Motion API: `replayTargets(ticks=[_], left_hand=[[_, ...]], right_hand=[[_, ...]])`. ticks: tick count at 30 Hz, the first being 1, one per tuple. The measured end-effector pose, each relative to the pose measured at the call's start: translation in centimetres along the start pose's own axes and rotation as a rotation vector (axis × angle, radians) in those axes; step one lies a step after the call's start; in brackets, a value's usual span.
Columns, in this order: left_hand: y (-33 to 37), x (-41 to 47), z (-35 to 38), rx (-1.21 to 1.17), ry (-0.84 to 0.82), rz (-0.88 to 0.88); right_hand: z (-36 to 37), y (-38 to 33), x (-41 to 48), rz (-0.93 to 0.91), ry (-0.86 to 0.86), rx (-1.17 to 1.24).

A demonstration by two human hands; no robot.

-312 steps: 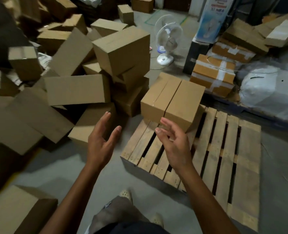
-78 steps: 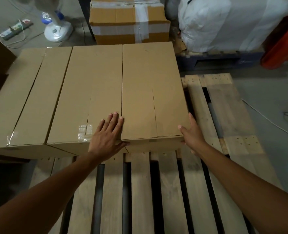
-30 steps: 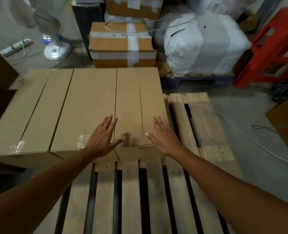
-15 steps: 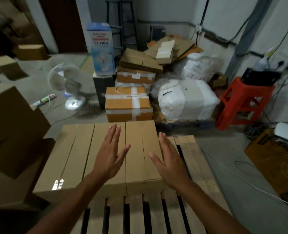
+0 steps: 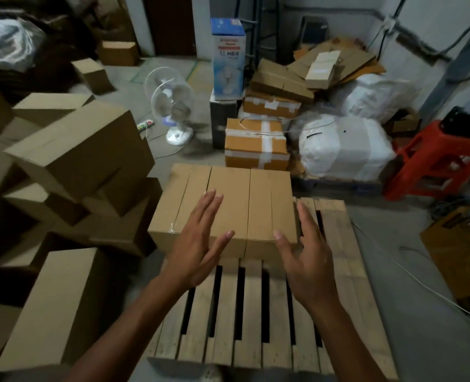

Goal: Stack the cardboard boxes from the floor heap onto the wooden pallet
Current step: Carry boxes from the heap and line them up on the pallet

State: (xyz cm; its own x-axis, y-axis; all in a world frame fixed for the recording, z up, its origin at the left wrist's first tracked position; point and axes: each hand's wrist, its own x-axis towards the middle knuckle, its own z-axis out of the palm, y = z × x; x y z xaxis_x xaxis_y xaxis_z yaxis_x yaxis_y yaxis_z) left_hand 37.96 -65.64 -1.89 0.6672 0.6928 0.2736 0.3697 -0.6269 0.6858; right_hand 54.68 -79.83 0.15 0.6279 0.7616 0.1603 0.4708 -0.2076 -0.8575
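The cardboard boxes [image 5: 228,194] sit side by side at the far end of the wooden pallet [image 5: 335,244]. They lie flat, with their long sides pointing away from the person. Both arms reach forward. The left hand [image 5: 198,244] and the right hand [image 5: 308,260] have straight fingers spread wide. They hold nothing and hang over the boxes' near edge.

A row of cardboard boxes [image 5: 228,194] is set on the far left part of the wooden pallet [image 5: 335,244]. The floor heap [image 5: 79,155] is piled to the pallet's left. Beyond the pallet a taped box [image 5: 255,146] is placed, with a fan [image 5: 173,106] to its left and a bundle [image 5: 346,153] and a stool [image 5: 432,166] to its right.
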Motion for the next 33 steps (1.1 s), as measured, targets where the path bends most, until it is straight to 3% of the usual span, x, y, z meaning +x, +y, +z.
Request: replayTargets(ticks=[18,27,33], left_hand=[[3.0,-25.9,-9.7,0.15,0.359,-0.365],[-1.6,-35.0,-17.1,0.171,0.487,-0.523],[-8.8,-38.7,-24.2,0.145,0.488,-0.543]], right_hand=[[4.3,-8.4,-17.9,-0.229,-0.378,-0.011],[14.8,-13.8,-23.4,-0.285,-0.556,0.028],[24.9,-17.7,-26.3,-0.176,-0.544,0.114]])
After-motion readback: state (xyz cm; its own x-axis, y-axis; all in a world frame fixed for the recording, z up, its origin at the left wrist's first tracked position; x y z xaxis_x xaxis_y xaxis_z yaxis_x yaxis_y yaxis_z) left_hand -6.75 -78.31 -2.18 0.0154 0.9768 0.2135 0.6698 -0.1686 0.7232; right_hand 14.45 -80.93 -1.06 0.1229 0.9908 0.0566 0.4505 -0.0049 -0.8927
